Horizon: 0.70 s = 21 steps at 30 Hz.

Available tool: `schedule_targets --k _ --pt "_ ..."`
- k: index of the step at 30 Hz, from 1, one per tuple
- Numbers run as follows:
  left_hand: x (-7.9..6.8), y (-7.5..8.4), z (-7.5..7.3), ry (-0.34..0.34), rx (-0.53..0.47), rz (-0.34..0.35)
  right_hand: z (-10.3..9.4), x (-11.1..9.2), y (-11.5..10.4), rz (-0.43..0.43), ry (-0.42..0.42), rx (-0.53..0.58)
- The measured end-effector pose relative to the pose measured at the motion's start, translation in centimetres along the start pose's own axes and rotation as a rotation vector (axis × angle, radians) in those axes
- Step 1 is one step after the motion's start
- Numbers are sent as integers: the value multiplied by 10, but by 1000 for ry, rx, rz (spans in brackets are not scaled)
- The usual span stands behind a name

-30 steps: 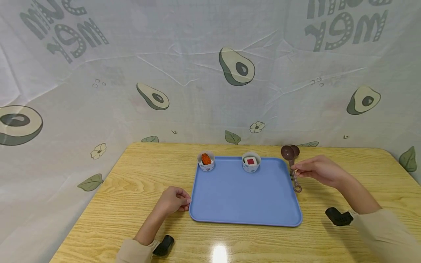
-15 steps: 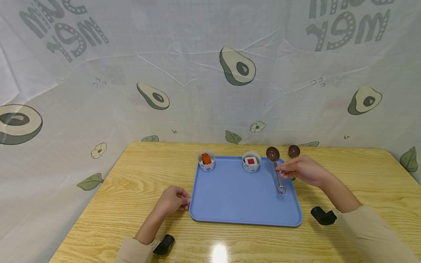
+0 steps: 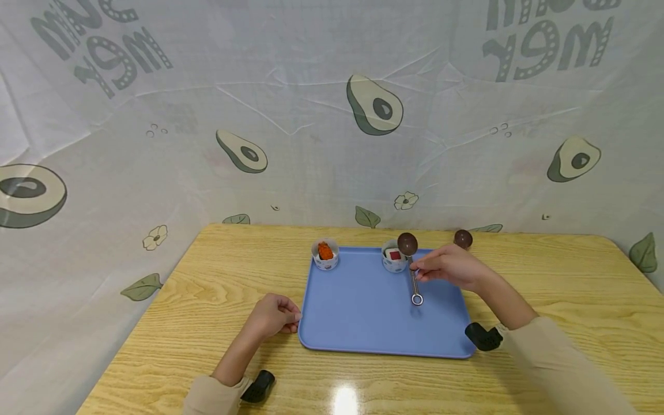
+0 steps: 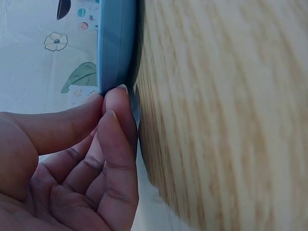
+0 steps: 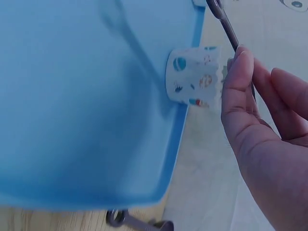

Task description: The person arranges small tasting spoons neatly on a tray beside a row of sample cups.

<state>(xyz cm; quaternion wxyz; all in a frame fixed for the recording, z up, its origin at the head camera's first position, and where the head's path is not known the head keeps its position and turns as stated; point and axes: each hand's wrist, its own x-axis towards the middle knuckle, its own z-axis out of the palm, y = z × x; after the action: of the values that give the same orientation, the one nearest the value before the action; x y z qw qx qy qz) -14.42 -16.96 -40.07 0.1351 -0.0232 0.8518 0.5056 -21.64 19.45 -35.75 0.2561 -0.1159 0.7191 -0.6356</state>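
Note:
My left hand [image 3: 274, 314] pinches the left rim of the blue tray [image 3: 358, 311] between thumb and fingers. My right hand [image 3: 453, 268] grips the handle of a brown spoon [image 3: 407, 244] with a round bowl and a ring at its end. It is held above the tray's right part, its bowl beside and partly overlapping a patterned paper cup [image 3: 392, 266] in the head view. Inside that cup sits a white piece with a red square top. In the right wrist view the spoon's handle [image 5: 229, 30] passes between the fingertips, with the cup [image 5: 192, 77] close by.
At the tray's back left corner, another paper cup [image 3: 325, 264] contains an orange-topped piece [image 3: 325, 251]. A second brown spoon [image 3: 463, 239] lies beside the tray's right side, partly hidden by my right hand. Behind the wooden table [image 3: 249, 253] hangs an avocado-print cloth [image 3: 311, 190].
My right hand has lifted the brown spoon from beside the other one and carried it left over the tray toward the right-hand cup. My left hand and the tray have stayed put.

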Motion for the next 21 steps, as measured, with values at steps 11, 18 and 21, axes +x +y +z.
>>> schedule_targets --k 11,18,21 --pt "0 1 0 5 -2 -9 24 19 -2 -3 -29 25" --pt "-2 3 0 18 9 -19 37 28 -2 0 -49 35" --pt "-2 4 0 20 13 -24 42 32 -1 3 -52 29"
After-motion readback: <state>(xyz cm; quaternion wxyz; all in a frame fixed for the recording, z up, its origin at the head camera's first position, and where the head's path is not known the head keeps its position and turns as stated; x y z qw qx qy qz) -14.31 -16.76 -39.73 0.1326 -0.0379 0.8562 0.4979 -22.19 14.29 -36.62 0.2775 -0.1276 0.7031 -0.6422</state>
